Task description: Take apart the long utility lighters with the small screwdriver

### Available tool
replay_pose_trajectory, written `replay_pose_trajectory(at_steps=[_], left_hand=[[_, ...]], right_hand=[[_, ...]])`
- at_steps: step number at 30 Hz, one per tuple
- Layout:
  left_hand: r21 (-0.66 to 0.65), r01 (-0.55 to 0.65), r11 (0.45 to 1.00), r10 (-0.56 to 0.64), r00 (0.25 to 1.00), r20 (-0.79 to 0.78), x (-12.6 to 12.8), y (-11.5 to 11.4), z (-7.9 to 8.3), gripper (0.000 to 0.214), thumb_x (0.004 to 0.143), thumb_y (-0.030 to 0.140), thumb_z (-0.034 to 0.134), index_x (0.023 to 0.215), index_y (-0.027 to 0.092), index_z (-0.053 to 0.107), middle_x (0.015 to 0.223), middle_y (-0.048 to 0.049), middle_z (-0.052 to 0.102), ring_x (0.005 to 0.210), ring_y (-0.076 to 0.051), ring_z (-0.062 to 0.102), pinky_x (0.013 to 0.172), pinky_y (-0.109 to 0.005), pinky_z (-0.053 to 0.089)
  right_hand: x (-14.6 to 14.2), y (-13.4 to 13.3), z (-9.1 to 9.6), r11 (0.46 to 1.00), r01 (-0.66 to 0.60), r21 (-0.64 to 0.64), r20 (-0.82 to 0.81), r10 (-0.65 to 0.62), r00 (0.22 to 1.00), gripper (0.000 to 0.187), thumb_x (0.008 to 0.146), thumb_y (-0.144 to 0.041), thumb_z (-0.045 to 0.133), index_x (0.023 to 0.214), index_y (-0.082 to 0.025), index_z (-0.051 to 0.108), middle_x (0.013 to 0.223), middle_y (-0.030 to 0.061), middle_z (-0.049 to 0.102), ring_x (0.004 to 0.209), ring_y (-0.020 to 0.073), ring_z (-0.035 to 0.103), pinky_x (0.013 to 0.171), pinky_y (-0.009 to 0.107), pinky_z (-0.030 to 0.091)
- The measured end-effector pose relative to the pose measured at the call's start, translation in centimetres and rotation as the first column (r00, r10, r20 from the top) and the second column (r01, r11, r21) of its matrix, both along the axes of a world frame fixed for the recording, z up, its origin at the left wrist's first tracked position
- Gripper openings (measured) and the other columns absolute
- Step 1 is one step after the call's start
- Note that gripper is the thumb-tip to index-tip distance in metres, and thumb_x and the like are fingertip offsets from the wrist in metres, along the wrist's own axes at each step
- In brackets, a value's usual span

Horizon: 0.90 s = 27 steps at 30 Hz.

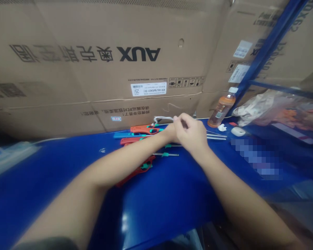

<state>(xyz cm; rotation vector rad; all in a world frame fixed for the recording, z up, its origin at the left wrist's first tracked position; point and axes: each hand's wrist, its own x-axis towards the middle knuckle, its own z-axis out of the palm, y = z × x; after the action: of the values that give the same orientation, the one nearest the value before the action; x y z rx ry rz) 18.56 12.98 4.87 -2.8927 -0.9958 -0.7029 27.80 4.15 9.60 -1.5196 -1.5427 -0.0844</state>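
Observation:
My right hand (194, 135) is closed in front of the cardboard, with the end of a looped white cord (163, 118) at its fingertips. My left hand (171, 133) lies against it, its fingers hidden behind the right hand. Under and around both hands, several long-necked lighters lie on the blue tabletop (156, 208). An orange lighter (139, 129) with green parts is at the back, near the cord. A blue lighter (122, 135) and a red lighter (129, 140) are beside it. Another red lighter (135, 172) is partly covered by my left forearm.
A large cardboard box (94, 80) stands upside down behind the table. To the right are a bottle of orange drink (222, 107), a crumpled white scrap (222, 127), a white rounded case (238, 131) and plastic bags (284, 111). A blue metal post (266, 45) slants up there. Clear plastic (14, 156) lies far left.

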Motion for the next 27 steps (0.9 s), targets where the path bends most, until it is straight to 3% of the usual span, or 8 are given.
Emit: replay_pose_trajectory(at_steps=[2,5,9,12,15,19,24,27], left_hand=[[-0.026,-0.002,1.000,-0.002,0.993,-0.118,-1.8,0.7,1.2,0.036,0.098,0.038,0.060,0.126,0.016,0.062,0.127,-0.0103,0.062,0.107,-0.024,0.064,0.092,-0.043,0.057],[-0.039,-0.100,0.994,0.089,0.973,-0.211,-7.1,1.3,2.1,0.037,0.088,0.035,0.069,0.120,0.017,0.061,0.117,-0.0101,0.066,0.103,-0.028,0.067,0.084,-0.041,0.057],[-0.008,-0.302,0.953,0.291,0.924,-0.249,-14.2,1.9,1.6,0.034,0.082,0.042,0.064,0.107,0.020,0.061,0.107,-0.0086,0.069,0.097,-0.031,0.068,0.075,-0.039,0.055],[0.016,-0.387,0.922,0.378,0.890,-0.255,-17.1,2.3,0.8,0.040,0.086,0.053,0.056,0.110,0.022,0.059,0.113,-0.0094,0.067,0.100,-0.030,0.067,0.076,-0.038,0.053],[0.038,-0.393,0.919,0.389,0.884,-0.261,-18.1,2.6,0.2,0.050,0.092,0.061,0.047,0.121,0.021,0.057,0.125,-0.0121,0.063,0.112,-0.032,0.063,0.086,-0.039,0.051],[0.036,-0.392,0.919,0.387,0.883,-0.267,-18.3,2.7,-0.5,0.068,0.091,0.070,0.044,0.135,0.019,0.051,0.130,-0.0160,0.060,0.117,-0.035,0.058,0.096,-0.043,0.046],[-0.014,-0.403,0.915,0.386,0.885,-0.263,-18.1,2.7,-1.0,0.082,0.085,0.079,0.046,0.141,0.019,0.049,0.133,-0.0186,0.059,0.122,-0.040,0.054,0.102,-0.051,0.041],[-0.067,-0.418,0.906,0.391,0.886,-0.251,-17.8,2.5,-0.9,0.085,0.083,0.081,0.047,0.138,0.017,0.052,0.132,-0.0207,0.060,0.121,-0.042,0.055,0.101,-0.054,0.041]], right_hand=[[1.4,1.1,0.1,0.990,0.130,-0.050,0.015,-0.129,0.991,0.035,0.094,-0.050,0.047,0.073,-0.024,0.058,0.062,0.0003,0.059,0.060,0.0169,0.052,0.057,0.026,0.028],[3.2,2.9,-0.3,0.928,0.285,-0.241,0.116,-0.264,0.957,0.042,0.098,-0.053,0.036,0.081,-0.025,0.063,0.076,0.0045,0.069,0.074,0.0215,0.061,0.059,0.027,0.031],[4.8,5.1,-2.5,0.840,0.332,-0.430,0.201,-0.270,0.942,0.042,0.099,-0.049,0.036,0.091,-0.024,0.068,0.096,0.0109,0.074,0.091,0.0262,0.068,0.068,0.030,0.041],[5.8,6.1,-4.5,0.775,0.355,-0.523,0.234,-0.269,0.934,0.037,0.097,-0.043,0.042,0.100,-0.019,0.070,0.105,0.0172,0.073,0.099,0.0302,0.069,0.077,0.035,0.046],[6.8,6.6,-6.1,0.721,0.390,-0.573,0.260,-0.291,0.921,0.037,0.095,-0.040,0.048,0.113,-0.013,0.066,0.116,0.0219,0.068,0.105,0.0345,0.068,0.083,0.042,0.049],[7.7,6.9,-7.1,0.710,0.431,-0.557,0.296,-0.315,0.902,0.044,0.094,-0.040,0.054,0.128,-0.011,0.057,0.131,0.0241,0.057,0.119,0.0356,0.060,0.092,0.044,0.048],[9.8,7.1,-7.7,0.699,0.493,-0.518,0.315,-0.380,0.870,0.036,0.097,-0.036,0.051,0.124,-0.013,0.060,0.130,0.0211,0.057,0.123,0.0333,0.054,0.096,0.044,0.043],[11.2,7.0,-7.7,0.689,0.533,-0.491,0.313,-0.431,0.846,0.034,0.096,-0.037,0.051,0.117,-0.014,0.064,0.130,0.0212,0.057,0.122,0.0358,0.052,0.097,0.049,0.039]])
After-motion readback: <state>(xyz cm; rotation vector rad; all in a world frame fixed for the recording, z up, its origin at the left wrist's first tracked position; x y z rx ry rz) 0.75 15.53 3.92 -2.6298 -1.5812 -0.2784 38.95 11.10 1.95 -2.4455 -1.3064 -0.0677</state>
